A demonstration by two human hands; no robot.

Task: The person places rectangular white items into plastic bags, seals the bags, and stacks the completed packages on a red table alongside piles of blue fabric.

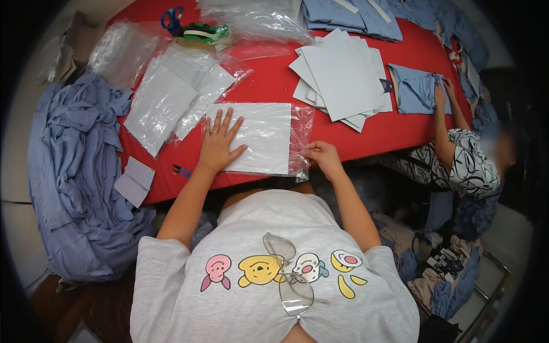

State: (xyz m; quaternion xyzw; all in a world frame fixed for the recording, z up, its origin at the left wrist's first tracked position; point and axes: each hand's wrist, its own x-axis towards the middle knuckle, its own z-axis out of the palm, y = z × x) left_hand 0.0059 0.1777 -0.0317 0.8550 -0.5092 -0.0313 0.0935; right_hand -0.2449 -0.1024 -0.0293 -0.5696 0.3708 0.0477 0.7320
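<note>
A white sheet of card (pixel 264 137) lies inside a clear plastic bag (pixel 301 128) on the red table in front of me. My left hand (pixel 221 143) rests flat on the bag's left part, fingers spread. At the bag's right end, my right hand (pixel 321 155) pinches the edge of the clear film between thumb and fingers. The bag reaches past the card on the right, where red shows through the film.
Bagged white cards (pixel 162 102) lie to the left, loose white cards (pixel 343 74) to the right. Blue garments (pixel 86 171) heap at the left edge. Scissors (pixel 171 20) and a tape dispenser (pixel 200 34) sit at the back. A co-worker's hands (pixel 441 94) touch a folded blue garment (pixel 413 86).
</note>
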